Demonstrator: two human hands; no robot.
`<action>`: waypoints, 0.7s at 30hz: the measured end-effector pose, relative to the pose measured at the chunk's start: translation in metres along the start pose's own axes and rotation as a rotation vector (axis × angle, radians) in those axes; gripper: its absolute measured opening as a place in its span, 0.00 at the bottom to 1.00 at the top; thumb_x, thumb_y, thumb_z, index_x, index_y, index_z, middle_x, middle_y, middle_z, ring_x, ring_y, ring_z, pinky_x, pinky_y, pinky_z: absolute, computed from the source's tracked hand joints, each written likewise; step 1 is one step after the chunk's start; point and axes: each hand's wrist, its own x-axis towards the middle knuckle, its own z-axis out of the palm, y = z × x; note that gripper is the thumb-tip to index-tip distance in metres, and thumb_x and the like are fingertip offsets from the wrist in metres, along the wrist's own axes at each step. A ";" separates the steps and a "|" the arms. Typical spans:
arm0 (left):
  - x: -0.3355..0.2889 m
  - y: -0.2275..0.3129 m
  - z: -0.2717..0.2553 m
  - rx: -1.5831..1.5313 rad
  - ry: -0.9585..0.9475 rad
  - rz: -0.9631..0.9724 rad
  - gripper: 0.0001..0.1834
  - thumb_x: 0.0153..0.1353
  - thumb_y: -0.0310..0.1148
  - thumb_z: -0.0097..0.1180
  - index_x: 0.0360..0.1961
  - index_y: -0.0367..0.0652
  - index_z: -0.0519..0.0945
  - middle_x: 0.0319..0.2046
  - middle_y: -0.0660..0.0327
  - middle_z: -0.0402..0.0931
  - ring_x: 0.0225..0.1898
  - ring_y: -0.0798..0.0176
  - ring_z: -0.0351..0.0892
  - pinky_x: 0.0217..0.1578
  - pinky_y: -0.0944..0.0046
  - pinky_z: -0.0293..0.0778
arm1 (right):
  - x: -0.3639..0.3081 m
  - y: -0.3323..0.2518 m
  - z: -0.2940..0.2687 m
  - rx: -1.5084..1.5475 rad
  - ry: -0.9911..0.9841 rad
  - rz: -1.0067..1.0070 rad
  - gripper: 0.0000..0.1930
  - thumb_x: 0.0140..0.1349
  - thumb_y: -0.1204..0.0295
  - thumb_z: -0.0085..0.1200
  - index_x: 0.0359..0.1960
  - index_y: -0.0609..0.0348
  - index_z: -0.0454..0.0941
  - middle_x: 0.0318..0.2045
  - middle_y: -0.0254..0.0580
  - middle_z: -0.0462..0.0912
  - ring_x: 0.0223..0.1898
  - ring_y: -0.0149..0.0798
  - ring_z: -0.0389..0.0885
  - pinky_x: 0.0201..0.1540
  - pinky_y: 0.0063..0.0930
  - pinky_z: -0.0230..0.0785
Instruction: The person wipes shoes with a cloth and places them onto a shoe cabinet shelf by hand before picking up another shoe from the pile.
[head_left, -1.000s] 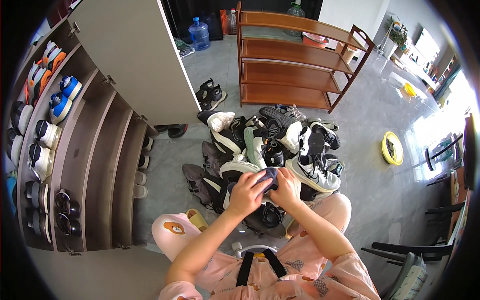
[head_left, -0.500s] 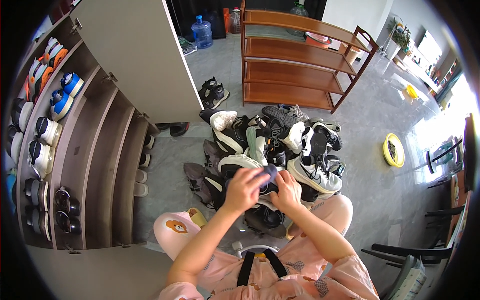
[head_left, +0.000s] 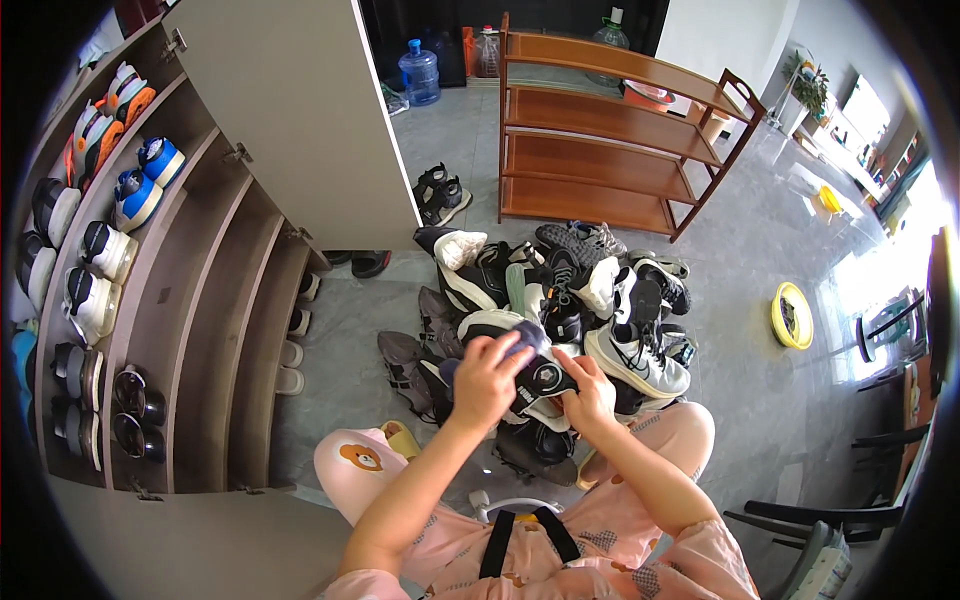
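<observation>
Cloth (head_left: 526,338) bunched in my left hand (head_left: 485,388), fingers closed round it — my right hand (head_left: 590,398) grips a black shoe (head_left: 547,380) at that hand's ten o'clock, a shoe pile (head_left: 562,292) beyond at twelve.

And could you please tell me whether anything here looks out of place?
Yes, the heap of shoes: it sprawls jumbled on the floor, some leaning on others, whereas the cabinet at left holds shoes in pairs.
</observation>
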 end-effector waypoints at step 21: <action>-0.006 -0.031 -0.012 0.088 0.062 -0.051 0.22 0.37 0.17 0.58 0.38 0.48 0.83 0.44 0.64 0.78 0.40 0.52 0.74 0.40 0.57 0.76 | -0.001 0.011 -0.009 0.056 -0.032 0.033 0.32 0.47 0.76 0.53 0.58 0.36 0.77 0.42 0.41 0.77 0.43 0.47 0.78 0.47 0.34 0.71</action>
